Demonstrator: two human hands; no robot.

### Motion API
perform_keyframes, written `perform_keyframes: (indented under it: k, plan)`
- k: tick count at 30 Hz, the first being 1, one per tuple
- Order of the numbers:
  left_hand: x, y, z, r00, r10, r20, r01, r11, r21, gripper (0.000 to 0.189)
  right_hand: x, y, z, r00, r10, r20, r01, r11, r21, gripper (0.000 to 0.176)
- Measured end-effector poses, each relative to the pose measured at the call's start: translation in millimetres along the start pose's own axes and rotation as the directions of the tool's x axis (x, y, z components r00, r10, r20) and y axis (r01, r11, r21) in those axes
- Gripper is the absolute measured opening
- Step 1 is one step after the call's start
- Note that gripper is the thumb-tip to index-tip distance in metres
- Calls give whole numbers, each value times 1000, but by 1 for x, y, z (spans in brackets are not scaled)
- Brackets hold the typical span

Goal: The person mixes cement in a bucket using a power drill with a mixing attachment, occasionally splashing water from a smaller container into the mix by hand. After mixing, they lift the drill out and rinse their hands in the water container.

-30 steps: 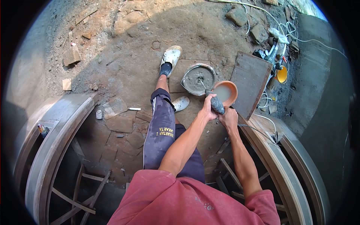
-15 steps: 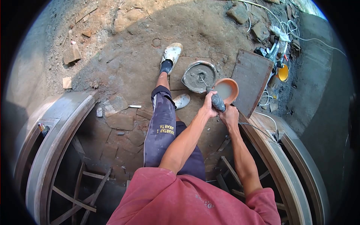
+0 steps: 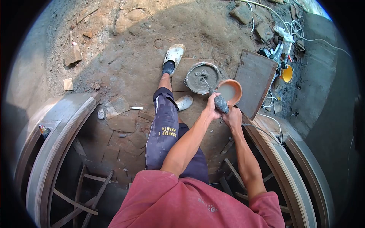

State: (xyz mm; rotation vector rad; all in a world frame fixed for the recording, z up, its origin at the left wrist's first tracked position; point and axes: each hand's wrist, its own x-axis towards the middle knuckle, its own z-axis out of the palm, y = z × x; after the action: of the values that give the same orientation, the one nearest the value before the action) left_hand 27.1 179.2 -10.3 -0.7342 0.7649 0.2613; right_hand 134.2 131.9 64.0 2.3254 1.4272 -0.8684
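Observation:
Both hands are closed on a dark, mortar-smeared power drill [image 3: 220, 103]. My left hand [image 3: 213, 107] wraps its body from the left side, and my right hand [image 3: 232, 115] grips its rear end, nearest me. From the front of the drill a thin mixing rod [image 3: 206, 81] slants down into grey wet mortar [image 3: 197, 79]. The rod's lower end is hidden in the mix. A bucket [image 3: 186, 84] with a mortar-crusted rim holds the mortar. Beside it, partly behind the drill, stands an orange-brown bucket [image 3: 238, 91] of cloudy liquid.
To the right lies a flat board [image 3: 255, 78], with power tools [image 3: 278, 51], a yellow container [image 3: 288, 73] and white cables [image 3: 297, 28] beyond. Curved frames stand left [image 3: 62, 148] and right [image 3: 283, 159] of me. Broken tiles [image 3: 121, 123] and stones [image 3: 242, 14] litter the ground.
The surface of the mortar around the rod has changed shape, and the rod's tip has shifted slightly. My hands and the drill stay in nearly the same place.

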Motion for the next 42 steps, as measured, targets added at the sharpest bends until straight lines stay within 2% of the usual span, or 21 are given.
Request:
perform_keyframes:
  k: [14, 17, 20, 23, 24, 31, 38, 40, 42]
  plan:
    - [1, -9, -5, 1000, -14, -4, 14, 1000, -20, 30, -10, 2, -3, 1000, 6, 8, -6, 1000, 18, 28]
    - [5, -7, -4, 999, 30, 12, -30, 999, 10, 39, -9, 2, -3, 1000, 17, 16, -18, 999, 45, 28]
    - [3, -6, -2, 1000, 16, 14, -17, 1000, 16, 38, -7, 3, -1, 1000, 4, -6, -3, 1000, 13, 28]
    - [11, -7, -6, 999, -12, 34, 11, 1000, 20, 38, -2, 5, 0, 1000, 26, 12, -26, 999, 21, 27]
    - [11, -7, -8, 999, -38, 28, 37, 998, 45, 32, -6, 7, 1, 999, 40, 20, -41, 999, 26, 27]
    - [21, -18, -10, 998, -57, 26, 56, 997, 44, 33, -12, 18, 1, 999, 49, -9, -49, 996, 74, 25]
    - [24, -29, -6, 999, -34, -38, 36, 999, 32, 33, -13, 22, -6, 1000, 9, 9, -10, 996, 93, 24]
    - [25, -28, -4, 997, 43, -57, -42, 999, 22, 33, -11, 20, -6, 1000, -20, -18, 23, 992, 124, 24]
    - [27, -29, -4, 997, 42, -57, -41, 999, 17, 33, -9, 21, -7, 1000, -15, -9, 16, 993, 117, 24]
